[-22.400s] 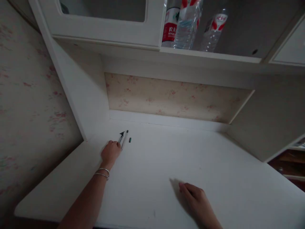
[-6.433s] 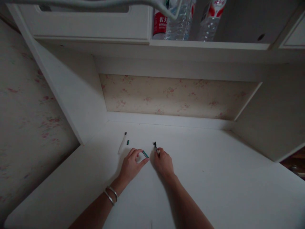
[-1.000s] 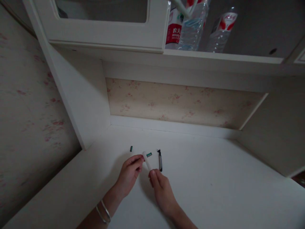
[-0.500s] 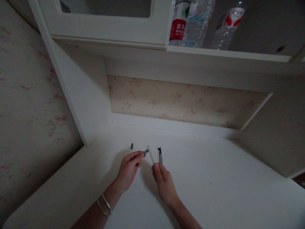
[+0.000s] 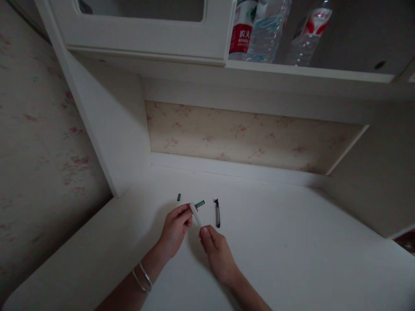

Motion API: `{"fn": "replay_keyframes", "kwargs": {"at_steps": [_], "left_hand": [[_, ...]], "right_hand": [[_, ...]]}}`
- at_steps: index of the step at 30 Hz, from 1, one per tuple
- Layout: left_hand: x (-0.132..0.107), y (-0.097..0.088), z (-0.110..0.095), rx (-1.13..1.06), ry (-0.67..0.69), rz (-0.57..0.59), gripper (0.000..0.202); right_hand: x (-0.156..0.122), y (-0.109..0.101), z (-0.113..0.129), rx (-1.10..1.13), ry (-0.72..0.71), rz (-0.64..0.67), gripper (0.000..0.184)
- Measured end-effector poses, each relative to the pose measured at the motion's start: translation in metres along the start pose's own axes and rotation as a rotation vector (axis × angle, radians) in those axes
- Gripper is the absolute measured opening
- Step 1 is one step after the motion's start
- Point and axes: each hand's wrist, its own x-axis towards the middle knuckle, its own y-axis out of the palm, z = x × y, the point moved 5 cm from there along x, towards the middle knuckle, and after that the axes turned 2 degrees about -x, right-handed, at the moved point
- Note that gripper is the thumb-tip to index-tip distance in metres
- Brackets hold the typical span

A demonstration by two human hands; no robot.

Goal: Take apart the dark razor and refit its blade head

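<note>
Both my hands hold a white pen barrel (image 5: pixel 196 215) just above the white desk (image 5: pixel 292 259). My left hand (image 5: pixel 174 228), with bangles on its wrist, pinches the barrel's far end. My right hand (image 5: pixel 216 252) pinches its near end. A short green piece (image 5: pixel 199 203) sits just beyond the barrel's far tip; I cannot tell whether my left fingers touch it. A black pen part (image 5: pixel 217 214) lies on the desk right of the barrel. A smaller dark green bit (image 5: pixel 178 197) lies to the left, apart from my hands.
A white side panel (image 5: pixel 110 129) and floral wallpaper (image 5: pixel 243 136) close in the desk alcove on the left and at the back. A cupboard door (image 5: pixel 145 34) and a shelf with water bottles (image 5: pixel 266 30) hang overhead.
The barrel's far end has swung left into my left fingers, so both hands hold it now. The green piece now shows just past the barrel's tip.
</note>
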Motion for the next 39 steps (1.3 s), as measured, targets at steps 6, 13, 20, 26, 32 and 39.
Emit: {"fn": "replay_keyframes", "kwargs": {"at_steps": [6,13,20,26,32,39], "left_hand": [[-0.0001,-0.0007,0.0018,0.069,0.021,0.012,0.026],[-0.0011,-0.0021,0.0036,0.081,0.011,-0.012,0.027],[0.0,-0.0008,0.0042,0.078,0.014,0.018,0.023],[0.0008,-0.0023,0.0058,0.069,0.012,0.021,0.023],[0.0022,-0.0057,0.0068,0.078,0.024,-0.007,0.027],[0.0025,-0.0065,0.0064,0.106,0.029,0.002,0.027]], "right_hand": [[0.0003,-0.0048,-0.0047,0.046,0.078,-0.061,0.045],[0.0016,-0.0058,-0.0075,0.07,0.093,-0.092,0.043],[0.0019,0.0008,-0.0062,0.042,0.061,-0.023,0.044],[0.0009,0.0011,-0.0066,0.029,0.052,-0.018,0.043],[0.0013,-0.0017,-0.008,0.052,0.095,-0.087,0.044],[0.0014,-0.0032,-0.0085,0.016,0.083,-0.103,0.044]]}}
